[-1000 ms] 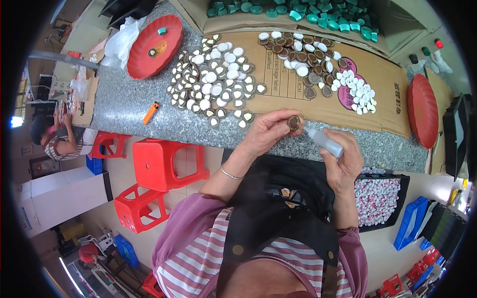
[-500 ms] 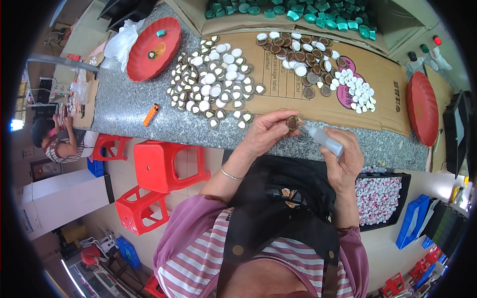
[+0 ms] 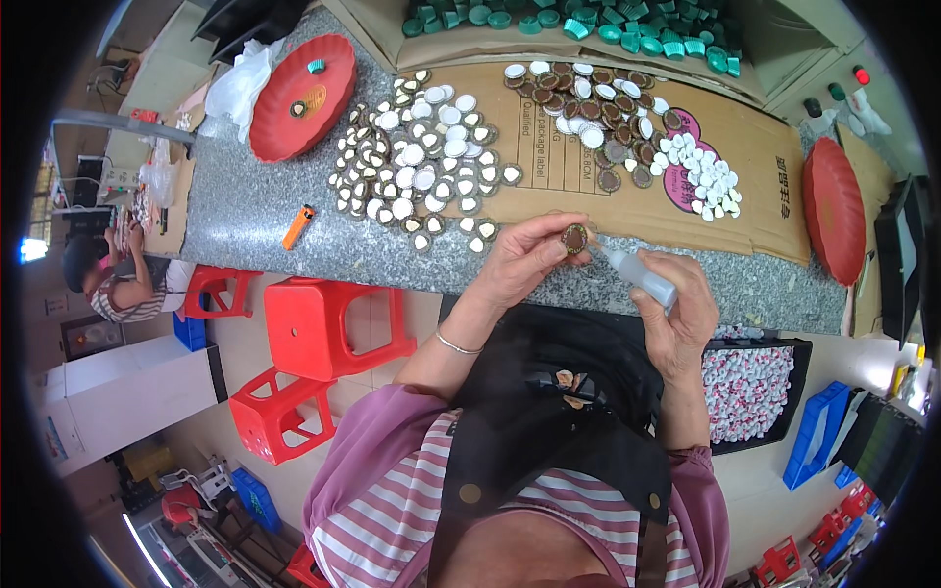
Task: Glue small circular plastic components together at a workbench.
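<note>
Between thumb and fingers of my left hand (image 3: 524,263) is a small round brown disc (image 3: 574,238) with a scalloped, gold-flecked rim. My right hand (image 3: 681,309) grips a translucent squeeze bottle (image 3: 643,278), tilted so its thin nozzle points at the disc's edge; whether the tip touches it I cannot tell. Both hands are over the front edge of the speckled grey counter (image 3: 549,289). Beyond them a cardboard sheet (image 3: 510,196) carries brown discs (image 3: 610,111) and a heap of small white pieces (image 3: 701,176). To the left spread many discs with white pieces on them (image 3: 412,157).
A red scalloped tray (image 3: 284,127) sits at the far left, another red tray (image 3: 833,216) at the right. An orange lighter (image 3: 298,227) lies on the counter. Green cups (image 3: 627,39) fill a bin behind. Red stools (image 3: 328,328) stand left; a person (image 3: 127,279) sits beyond.
The disc in my left hand has turned slightly, its brown face now more toward me. The bottle and my right hand stay almost in place.
</note>
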`<state>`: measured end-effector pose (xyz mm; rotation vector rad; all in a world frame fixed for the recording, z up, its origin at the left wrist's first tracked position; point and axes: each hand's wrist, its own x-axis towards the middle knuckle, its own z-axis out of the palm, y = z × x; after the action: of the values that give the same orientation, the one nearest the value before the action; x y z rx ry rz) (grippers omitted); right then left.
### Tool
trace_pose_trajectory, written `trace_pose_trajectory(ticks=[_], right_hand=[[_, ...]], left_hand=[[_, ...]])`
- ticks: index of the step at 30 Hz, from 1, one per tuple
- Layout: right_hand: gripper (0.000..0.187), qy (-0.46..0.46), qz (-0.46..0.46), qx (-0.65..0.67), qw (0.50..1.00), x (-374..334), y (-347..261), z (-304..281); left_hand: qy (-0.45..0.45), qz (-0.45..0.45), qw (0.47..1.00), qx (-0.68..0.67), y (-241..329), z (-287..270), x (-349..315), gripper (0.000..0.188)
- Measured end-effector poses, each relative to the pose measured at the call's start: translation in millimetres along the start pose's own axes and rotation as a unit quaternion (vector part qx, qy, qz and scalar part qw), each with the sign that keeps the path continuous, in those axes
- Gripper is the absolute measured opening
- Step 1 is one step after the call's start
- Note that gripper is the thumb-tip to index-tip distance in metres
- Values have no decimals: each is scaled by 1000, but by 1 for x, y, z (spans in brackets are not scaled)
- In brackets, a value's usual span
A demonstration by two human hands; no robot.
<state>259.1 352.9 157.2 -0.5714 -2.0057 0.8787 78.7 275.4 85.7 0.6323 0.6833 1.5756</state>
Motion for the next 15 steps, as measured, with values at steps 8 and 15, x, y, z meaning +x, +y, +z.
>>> trace_pose_trajectory(ticks=[8,15], right_hand=[[29,-6,-1,2,1000,-1,0,-1],[29,-8,-7,1,1000,-1,-2,0]], left_hand=[[-1,5,1000,-6,0,-1,0,39],[2,4,1000,-24,-1,-3,0,37]])
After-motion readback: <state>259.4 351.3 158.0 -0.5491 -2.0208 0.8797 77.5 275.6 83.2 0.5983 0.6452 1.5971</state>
